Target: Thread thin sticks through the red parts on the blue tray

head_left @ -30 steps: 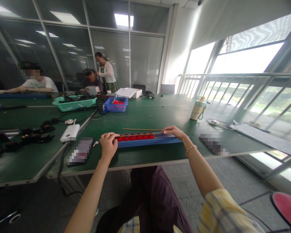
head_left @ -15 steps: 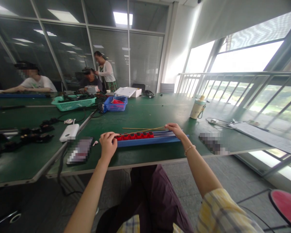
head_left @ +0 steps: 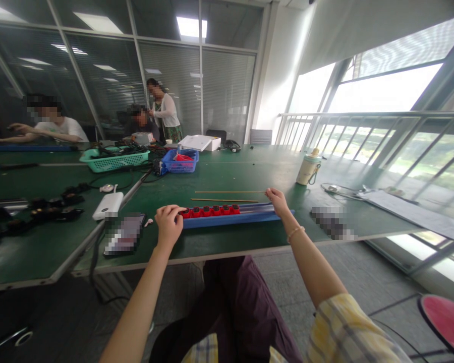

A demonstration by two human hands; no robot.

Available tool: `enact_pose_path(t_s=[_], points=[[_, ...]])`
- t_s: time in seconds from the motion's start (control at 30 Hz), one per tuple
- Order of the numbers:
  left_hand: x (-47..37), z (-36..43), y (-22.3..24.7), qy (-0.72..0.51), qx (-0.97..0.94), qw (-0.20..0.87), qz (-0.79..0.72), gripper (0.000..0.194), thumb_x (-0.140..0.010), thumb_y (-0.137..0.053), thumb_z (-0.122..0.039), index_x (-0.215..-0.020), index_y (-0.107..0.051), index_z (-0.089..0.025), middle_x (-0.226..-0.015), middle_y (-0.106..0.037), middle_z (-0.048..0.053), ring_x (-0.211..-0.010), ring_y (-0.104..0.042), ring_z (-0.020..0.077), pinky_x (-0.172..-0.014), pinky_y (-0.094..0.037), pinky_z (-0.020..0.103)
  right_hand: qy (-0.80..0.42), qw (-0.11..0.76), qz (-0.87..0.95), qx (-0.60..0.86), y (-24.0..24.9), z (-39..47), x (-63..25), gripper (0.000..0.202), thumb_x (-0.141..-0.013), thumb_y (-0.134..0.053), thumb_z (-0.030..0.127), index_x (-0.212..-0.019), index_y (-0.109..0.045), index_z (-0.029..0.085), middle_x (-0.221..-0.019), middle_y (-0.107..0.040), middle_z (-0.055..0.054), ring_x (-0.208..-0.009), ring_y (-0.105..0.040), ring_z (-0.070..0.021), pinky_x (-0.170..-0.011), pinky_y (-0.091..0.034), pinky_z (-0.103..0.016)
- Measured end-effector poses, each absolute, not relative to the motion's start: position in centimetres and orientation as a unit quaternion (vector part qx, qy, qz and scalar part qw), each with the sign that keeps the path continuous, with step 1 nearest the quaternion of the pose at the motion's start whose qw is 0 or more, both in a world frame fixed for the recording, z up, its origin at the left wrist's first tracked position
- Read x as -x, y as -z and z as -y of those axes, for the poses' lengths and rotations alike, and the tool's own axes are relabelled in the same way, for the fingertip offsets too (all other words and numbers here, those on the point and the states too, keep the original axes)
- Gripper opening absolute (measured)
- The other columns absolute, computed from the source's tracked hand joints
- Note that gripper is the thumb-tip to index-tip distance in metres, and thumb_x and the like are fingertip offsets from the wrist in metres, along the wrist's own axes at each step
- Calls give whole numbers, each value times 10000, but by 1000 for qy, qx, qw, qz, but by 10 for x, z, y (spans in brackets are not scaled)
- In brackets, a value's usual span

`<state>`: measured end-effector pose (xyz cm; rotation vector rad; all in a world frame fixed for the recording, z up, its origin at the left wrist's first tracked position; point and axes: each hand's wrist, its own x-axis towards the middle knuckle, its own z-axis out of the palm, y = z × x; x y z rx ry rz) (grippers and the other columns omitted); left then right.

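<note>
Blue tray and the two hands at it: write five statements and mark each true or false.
1. The right hand grips one end of a thin stick. True.
2. The left hand is at the left end of the blue tray, where red blocks sit. True.
3. The red blocks sit at the tray's right end. False: they are toward its left.
4. A second stick lies on the green table. True.
5. The sticks cross. False: they run apart, nearly parallel.
</note>
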<state>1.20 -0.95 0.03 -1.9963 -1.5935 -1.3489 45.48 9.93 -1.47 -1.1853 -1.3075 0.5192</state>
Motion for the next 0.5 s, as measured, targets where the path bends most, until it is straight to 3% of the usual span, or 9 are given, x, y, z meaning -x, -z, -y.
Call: enact_pose_path(t_s=[0.17,0.33,0.5], points=[[-12,10,-1,460,685,126,550,318,-853,-479,-142,-952,-758,-259,-1026,-684,60,-1060,-513,271,-943,-407,437,-182,566,584,553,15,-98,-454,577,-754,-547,735,-675,-642,171,-545,-400,36,-576,-352,-125,-563,-276,-276],[-13,10,-2,460,683,118,554,320,-854,-475,-142,-951,-758,-257,-1030,-683,62,-1063,-510,272,-948,-401,441,-130,476,637,592,11,-94,-449,573,-800,-503,691,-707,-703,161,-567,-529,-4,-595,-443,-148,-589,-320,-283],[-12,10,0,462,686,120,549,319,-858,-475,-141,-949,-755,-264,-1031,-683,61,-1065,-506,271,-948,-397,434,-115,392,657,634,7,-90,-439,474,-801,-576,622,-743,-733,179,-727,-700,-60,-721,-599,-200,-671,-422,-289]])
